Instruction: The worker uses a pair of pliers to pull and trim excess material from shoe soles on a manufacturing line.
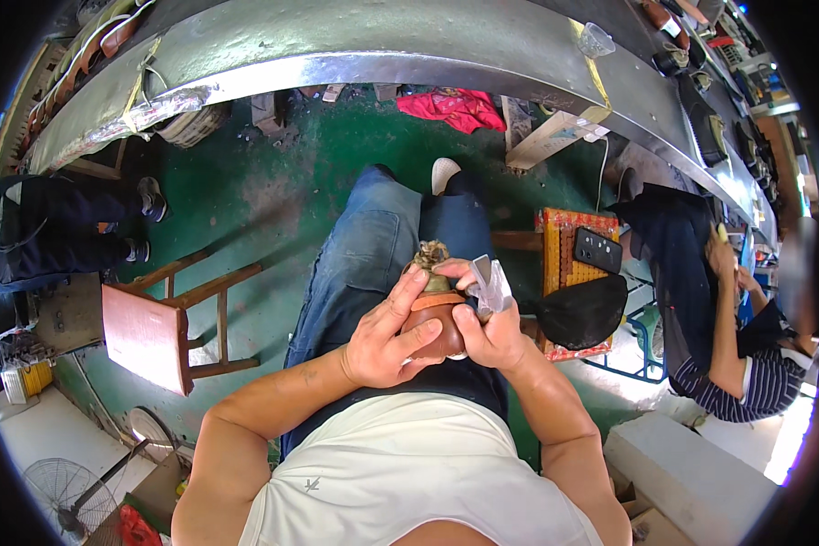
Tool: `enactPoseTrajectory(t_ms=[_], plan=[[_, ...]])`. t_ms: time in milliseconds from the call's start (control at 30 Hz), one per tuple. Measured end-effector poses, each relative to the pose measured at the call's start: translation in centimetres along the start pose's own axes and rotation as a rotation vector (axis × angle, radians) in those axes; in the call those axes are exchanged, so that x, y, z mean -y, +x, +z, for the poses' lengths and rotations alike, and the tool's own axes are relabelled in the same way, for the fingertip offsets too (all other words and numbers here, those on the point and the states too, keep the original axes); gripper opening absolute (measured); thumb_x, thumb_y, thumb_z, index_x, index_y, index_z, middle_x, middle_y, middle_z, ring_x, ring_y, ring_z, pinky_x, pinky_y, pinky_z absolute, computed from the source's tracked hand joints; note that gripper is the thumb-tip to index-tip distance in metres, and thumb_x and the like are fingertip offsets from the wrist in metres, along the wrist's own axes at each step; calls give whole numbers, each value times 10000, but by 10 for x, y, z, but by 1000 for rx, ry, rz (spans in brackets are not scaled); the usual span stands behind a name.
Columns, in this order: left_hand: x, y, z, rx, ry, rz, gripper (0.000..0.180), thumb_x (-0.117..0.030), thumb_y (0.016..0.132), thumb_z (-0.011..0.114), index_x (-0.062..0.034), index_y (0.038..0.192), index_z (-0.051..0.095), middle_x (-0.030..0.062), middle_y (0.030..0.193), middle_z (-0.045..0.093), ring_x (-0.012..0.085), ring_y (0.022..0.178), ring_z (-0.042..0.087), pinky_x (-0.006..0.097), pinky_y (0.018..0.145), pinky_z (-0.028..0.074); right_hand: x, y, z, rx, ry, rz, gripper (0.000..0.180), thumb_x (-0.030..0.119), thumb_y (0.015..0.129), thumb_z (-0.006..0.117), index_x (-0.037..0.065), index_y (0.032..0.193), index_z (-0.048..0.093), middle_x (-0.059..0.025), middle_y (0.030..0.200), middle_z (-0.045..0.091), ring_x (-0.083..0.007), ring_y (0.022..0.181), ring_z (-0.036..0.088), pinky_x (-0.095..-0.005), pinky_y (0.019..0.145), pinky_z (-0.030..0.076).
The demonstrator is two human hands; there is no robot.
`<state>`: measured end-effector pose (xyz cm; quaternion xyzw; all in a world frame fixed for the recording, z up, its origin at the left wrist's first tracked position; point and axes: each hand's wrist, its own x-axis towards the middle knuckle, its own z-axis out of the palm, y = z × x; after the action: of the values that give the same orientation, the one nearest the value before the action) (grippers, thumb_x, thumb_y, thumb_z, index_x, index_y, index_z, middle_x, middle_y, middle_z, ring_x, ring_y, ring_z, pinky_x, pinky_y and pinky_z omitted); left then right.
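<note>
While the left hand curls partly closed around one side of a round brown thing, the right hand grips its other side with a bent thumb. The brown thing is between both hands, above the person's lap, with an orange-tan strip across it and a lumpy end pointing away. A pale, shiny thing sticks out by the right fingers; I cannot tell what it is. Blue jeans cover the legs. To the right, a black phone and a dark cloth-like thing lie on an orange and red seat. To the left is a wooden stool. Ahead, a bright red cloth lies under a long metal bench. Another person sits at the right, and someone's dark legs show at the left.
</note>
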<state>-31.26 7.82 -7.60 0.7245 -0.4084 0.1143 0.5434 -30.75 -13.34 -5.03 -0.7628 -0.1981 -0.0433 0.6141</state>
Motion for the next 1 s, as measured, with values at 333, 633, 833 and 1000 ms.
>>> enactPoseTrajectory(t_ms=[333,633,833,1000], plan=[[45,-7,7,66,-83,-370,1018,-88,799,841,-7,1592,209,291,1600,312,411,1467,391,409,1173,367,-3,11,-19,-163,-183,334,422,370,1066,488,-8,1240,562,-163,1026,697,-287,915,687,-383,855,522],[50,72,-13,281,-336,-909,563,-328,1007,643,42,1411,513,161,1177,703,212,1076,659,356,966,504,-35,-34,-14,-127,273,938,547,313,833,844,-46,1139,567,-87,996,658,-129,883,641,-295,696,552],[101,21,10,367,-467,-1118,403,-157,983,567,-12,1357,610,70,1099,721,152,990,656,290,848,521,-20,-87,-41,-204,352,1022,341,235,964,690,-7,1173,573,-63,895,656,-120,722,615,-301,642,528],[75,51,-11,513,-993,-1174,796,-14,856,597,-80,1602,328,43,1378,595,117,1164,598,268,920,510,25,-71,-56,323,-431,769,337,241,963,636,35,1225,587,-232,874,684,-415,854,682,-480,789,525]])
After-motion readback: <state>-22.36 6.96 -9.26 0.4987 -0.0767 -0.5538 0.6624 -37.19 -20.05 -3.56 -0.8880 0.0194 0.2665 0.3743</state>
